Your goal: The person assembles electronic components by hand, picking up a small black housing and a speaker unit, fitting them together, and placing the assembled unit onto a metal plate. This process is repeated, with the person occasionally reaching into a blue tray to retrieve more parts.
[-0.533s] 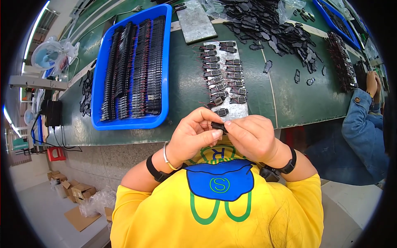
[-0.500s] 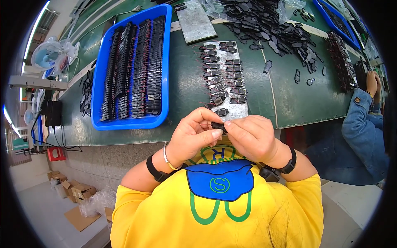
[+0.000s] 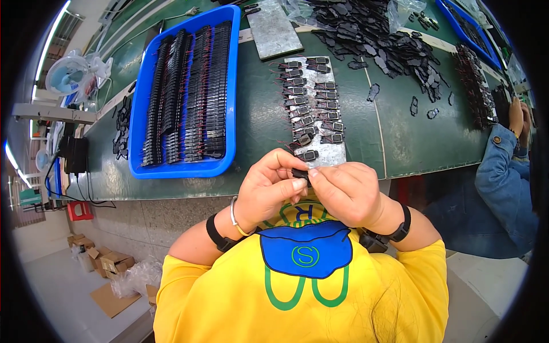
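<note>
Head view shows the left hand (image 3: 267,184) and right hand (image 3: 347,191) pinching a black part (image 3: 299,173) near the silver plate (image 3: 312,97), seemingly working on it, so next needs gentle steadiness.

A bright yellow T-shirt (image 3: 211,297) with short sleeves spreads below the fingers (image 3: 286,188). On its front sits a dark-outlined blue shape (image 3: 286,246) bearing a green ring (image 3: 305,264) around a single letter; two green loops (image 3: 284,307) hang under it, and blue and green lettering (image 3: 303,213) shows nearer the fingers. Behind the left fingers come a slim bangle (image 3: 233,211) and a black strap (image 3: 213,230); behind the right, a black wristband (image 3: 404,223).
</note>
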A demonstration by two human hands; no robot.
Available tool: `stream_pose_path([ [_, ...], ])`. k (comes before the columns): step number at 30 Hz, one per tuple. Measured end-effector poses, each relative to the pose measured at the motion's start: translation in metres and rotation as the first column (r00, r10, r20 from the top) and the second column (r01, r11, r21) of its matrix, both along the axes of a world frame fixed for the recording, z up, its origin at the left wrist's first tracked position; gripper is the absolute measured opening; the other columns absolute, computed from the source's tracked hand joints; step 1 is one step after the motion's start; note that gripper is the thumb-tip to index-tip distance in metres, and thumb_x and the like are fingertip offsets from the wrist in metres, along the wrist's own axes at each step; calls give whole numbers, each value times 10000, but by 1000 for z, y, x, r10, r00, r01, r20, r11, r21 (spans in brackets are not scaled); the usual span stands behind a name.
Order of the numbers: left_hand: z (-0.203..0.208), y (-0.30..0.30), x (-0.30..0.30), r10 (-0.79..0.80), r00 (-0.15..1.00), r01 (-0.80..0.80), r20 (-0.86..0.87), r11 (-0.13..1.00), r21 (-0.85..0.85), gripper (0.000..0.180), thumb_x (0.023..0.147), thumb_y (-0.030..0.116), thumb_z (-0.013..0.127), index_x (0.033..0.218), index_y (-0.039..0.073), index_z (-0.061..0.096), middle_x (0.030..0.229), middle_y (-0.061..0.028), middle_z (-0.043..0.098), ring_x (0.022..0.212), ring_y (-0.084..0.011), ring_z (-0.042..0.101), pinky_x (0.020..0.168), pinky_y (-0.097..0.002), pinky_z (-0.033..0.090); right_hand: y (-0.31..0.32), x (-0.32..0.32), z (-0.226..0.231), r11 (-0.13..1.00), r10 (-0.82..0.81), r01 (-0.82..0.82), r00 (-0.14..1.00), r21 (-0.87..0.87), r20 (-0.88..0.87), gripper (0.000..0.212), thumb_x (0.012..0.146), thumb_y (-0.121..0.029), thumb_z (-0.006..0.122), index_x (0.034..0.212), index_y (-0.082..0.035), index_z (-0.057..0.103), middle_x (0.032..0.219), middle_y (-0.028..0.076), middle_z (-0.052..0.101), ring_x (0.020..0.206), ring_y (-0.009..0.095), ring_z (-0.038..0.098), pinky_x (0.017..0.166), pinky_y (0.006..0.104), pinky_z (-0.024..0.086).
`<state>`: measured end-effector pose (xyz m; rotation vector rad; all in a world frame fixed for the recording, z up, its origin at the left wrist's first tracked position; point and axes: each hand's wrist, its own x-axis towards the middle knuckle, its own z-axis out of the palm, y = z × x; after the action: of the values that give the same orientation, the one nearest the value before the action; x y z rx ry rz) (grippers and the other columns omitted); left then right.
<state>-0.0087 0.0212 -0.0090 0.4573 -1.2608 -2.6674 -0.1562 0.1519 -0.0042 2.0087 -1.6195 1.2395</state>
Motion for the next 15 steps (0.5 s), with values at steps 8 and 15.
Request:
stream_pose_path([
  [8, 2, 8, -2, 84, 996, -83, -22, 996, 33, 210, 868, 26, 538, 1075, -5, 529, 808, -78, 614, 667, -104, 568, 586, -210, 431, 1, 2, -2, 1000, -24, 24, 999, -12, -41, 298, 667, -94, 635, 930, 47, 631, 801, 106, 629, 610, 206, 619, 522, 297, 508],
  [15, 11, 11, -4, 107, 992, -101, 72, 991, -88, 215, 881, 42, 499, 1082, -25, 538, 767, -72, 600, 633, -105, 545, 564, -213, 421, 1, 2, 1, 1000, -11, 12, 998, -22, 61, 241, 652, 37, 704, 883, 35, 637, 740, 110, 636, 567, 215, 618, 485, 300, 485],
])
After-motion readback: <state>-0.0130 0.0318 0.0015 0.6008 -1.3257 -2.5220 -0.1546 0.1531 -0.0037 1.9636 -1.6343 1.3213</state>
